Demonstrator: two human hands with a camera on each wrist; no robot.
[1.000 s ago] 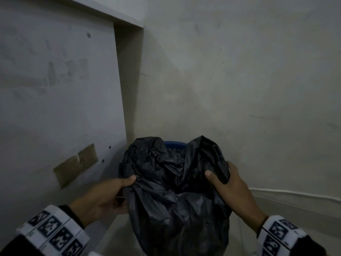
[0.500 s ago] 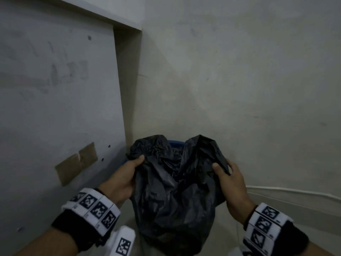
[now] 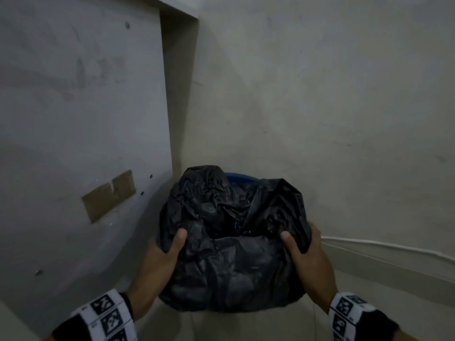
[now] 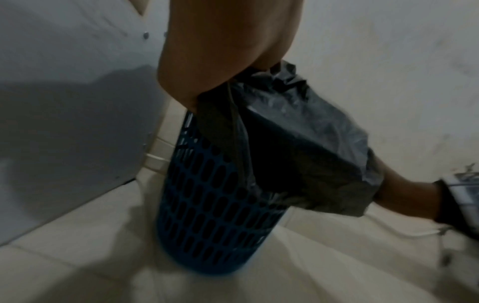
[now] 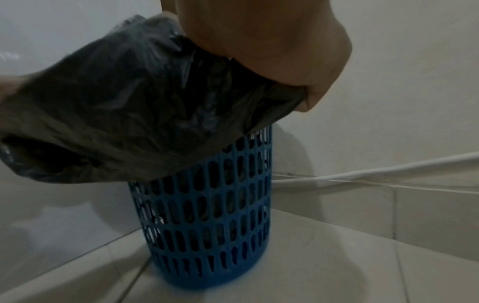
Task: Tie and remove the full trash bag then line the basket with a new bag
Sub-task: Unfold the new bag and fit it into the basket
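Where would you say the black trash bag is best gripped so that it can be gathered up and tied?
Probably at the loose collar of the black trash bag, folded down outside the blue basket rim. Come from opposite sides, as the left hand and right hand do now, thumbs on top and fingers under the fold. That slack film bunches easily; the body sits enclosed in the basket.

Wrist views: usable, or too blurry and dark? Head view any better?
Left wrist: dim, motion-smeared; blue basket holes readable, black bag soft. Right wrist: also blurred, bag edges smeared, basket mesh clearer. Head: underexposed, wide-angle bending, bag folds sharpest; left hand and right hand distinct.
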